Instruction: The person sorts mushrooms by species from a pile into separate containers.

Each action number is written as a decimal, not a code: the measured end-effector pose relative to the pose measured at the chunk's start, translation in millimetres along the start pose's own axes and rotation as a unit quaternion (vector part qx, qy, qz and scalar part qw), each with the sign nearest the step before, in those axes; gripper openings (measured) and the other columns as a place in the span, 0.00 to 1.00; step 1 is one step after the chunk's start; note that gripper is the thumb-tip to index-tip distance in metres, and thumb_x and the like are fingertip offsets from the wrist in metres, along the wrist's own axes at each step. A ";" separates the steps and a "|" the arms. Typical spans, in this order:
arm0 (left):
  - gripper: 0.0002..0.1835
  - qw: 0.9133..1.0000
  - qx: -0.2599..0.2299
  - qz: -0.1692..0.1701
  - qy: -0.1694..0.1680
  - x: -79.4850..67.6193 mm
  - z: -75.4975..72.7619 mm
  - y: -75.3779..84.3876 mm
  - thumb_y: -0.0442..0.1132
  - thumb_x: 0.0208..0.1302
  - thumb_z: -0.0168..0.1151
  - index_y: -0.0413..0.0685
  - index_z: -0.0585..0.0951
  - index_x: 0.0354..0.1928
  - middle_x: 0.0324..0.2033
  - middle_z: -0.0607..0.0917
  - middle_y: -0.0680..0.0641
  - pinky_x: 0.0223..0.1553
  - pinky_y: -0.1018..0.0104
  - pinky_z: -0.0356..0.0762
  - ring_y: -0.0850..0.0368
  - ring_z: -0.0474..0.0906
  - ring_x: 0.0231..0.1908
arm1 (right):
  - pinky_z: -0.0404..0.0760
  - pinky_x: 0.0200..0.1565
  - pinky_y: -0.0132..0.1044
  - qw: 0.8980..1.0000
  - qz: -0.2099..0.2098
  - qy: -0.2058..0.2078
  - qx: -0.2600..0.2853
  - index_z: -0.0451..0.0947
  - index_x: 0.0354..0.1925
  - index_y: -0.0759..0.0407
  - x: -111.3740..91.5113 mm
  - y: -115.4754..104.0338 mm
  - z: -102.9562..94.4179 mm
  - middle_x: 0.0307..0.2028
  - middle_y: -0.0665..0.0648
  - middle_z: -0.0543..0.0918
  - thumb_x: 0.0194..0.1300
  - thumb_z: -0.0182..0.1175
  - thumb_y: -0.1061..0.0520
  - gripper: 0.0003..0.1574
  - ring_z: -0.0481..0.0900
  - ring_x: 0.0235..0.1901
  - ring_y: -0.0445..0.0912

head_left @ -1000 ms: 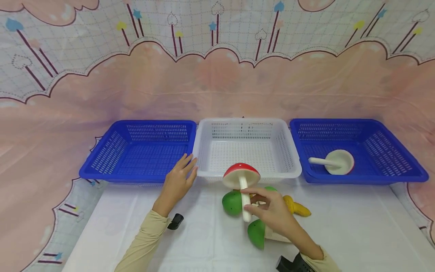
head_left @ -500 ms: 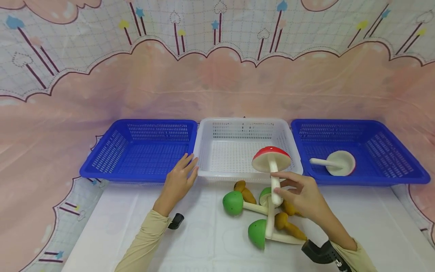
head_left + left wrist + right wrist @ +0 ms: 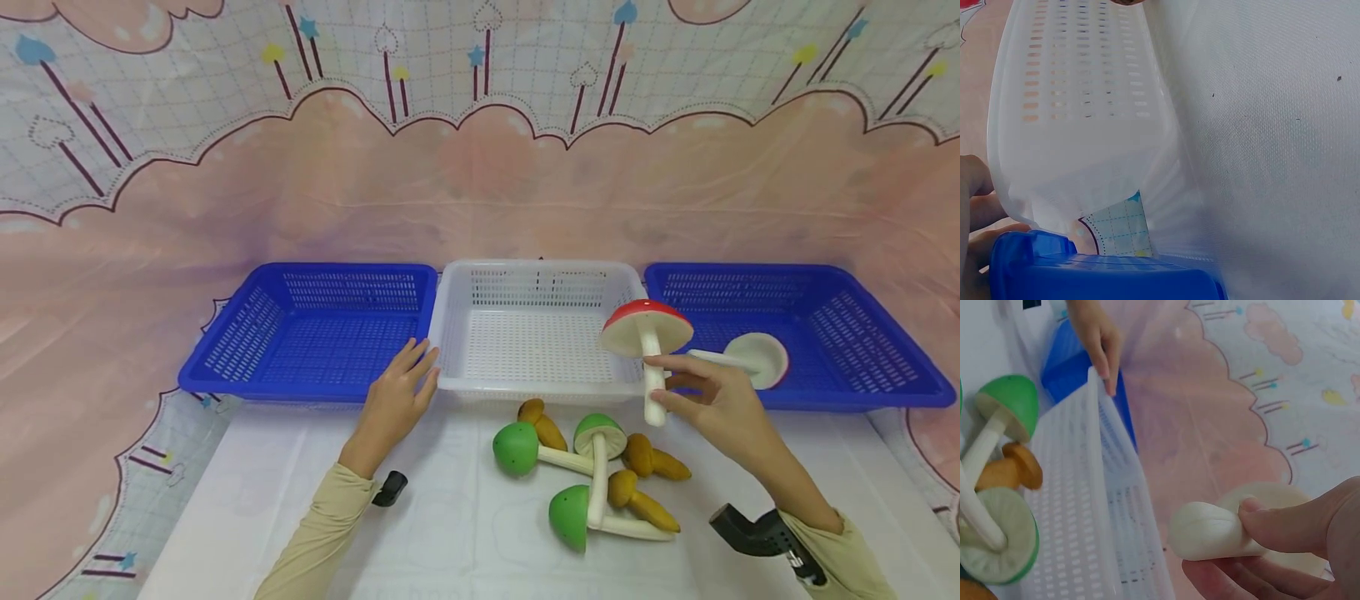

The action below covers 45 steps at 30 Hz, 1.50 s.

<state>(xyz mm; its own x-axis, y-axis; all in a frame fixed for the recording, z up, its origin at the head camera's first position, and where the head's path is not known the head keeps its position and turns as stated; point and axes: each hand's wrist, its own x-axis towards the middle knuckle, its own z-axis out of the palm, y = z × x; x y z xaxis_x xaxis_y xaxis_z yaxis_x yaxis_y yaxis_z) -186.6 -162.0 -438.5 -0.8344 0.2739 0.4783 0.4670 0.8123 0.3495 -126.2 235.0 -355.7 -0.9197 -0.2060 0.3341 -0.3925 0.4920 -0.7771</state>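
Observation:
My right hand pinches the white stem of a red-capped toy mushroom, cap up, in front of the gap between the white basket and the right blue basket. Seen from the right wrist, the stem's rounded end sits between thumb and fingers. My left hand has its fingers extended over the meeting rims of the left blue basket and the white one. Another red-capped mushroom lies on its side in the right blue basket, partly hidden by my right hand.
On the white tabletop, in front of the white basket, lie green-capped mushrooms with overlapping stems. Small brown mushrooms lie among them. A patterned cloth hangs behind the baskets.
My right hand has carried the red-capped mushroom rightward and away from me, from over the green mushrooms toward the right blue basket. My left hand stays in place.

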 end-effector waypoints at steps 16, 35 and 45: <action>0.19 1.000 0.000 0.005 0.006 0.7 -1.3 1.6 0.40 0.68 0.56 0.40 0.78 0.57 0.59 0.76 0.39 0.53 0.44 0.72 0.43 0.66 0.63 | 0.79 0.34 0.23 0.996 0.050 0.013 -0.074 0.78 0.54 0.63 12.2 32.7 -37.1 0.45 0.52 0.79 0.59 0.66 0.62 0.24 0.77 0.37 0.26; 0.18 1.000 0.004 0.008 0.009 -0.8 -1.6 1.5 0.39 0.67 0.57 0.40 0.78 0.57 0.58 0.76 0.39 0.51 0.43 0.73 0.41 0.67 0.62 | 0.78 0.28 0.27 0.986 0.112 -0.010 -0.122 0.75 0.57 0.65 33.1 71.4 -62.1 0.49 0.71 0.78 0.63 0.63 0.55 0.26 0.74 0.31 0.22; 0.18 1.000 0.005 0.010 0.014 -1.0 -1.8 1.1 0.39 0.67 0.56 0.40 0.79 0.57 0.58 0.76 0.39 0.53 0.44 0.72 0.42 0.67 0.62 | 0.78 0.26 0.33 0.977 0.152 -0.042 -0.144 0.74 0.57 0.68 39.7 100.0 -61.3 0.52 0.73 0.74 0.63 0.63 0.56 0.26 0.81 0.36 0.52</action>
<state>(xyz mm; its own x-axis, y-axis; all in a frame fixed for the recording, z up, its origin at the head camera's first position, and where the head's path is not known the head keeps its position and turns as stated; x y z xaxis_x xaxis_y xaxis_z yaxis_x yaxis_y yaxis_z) -184.7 -162.3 -437.1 -0.8162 0.2763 0.5074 0.4809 0.8115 0.3318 -201.7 327.9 -387.5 -0.9955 -0.0755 0.0574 -0.0947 0.7566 -0.6470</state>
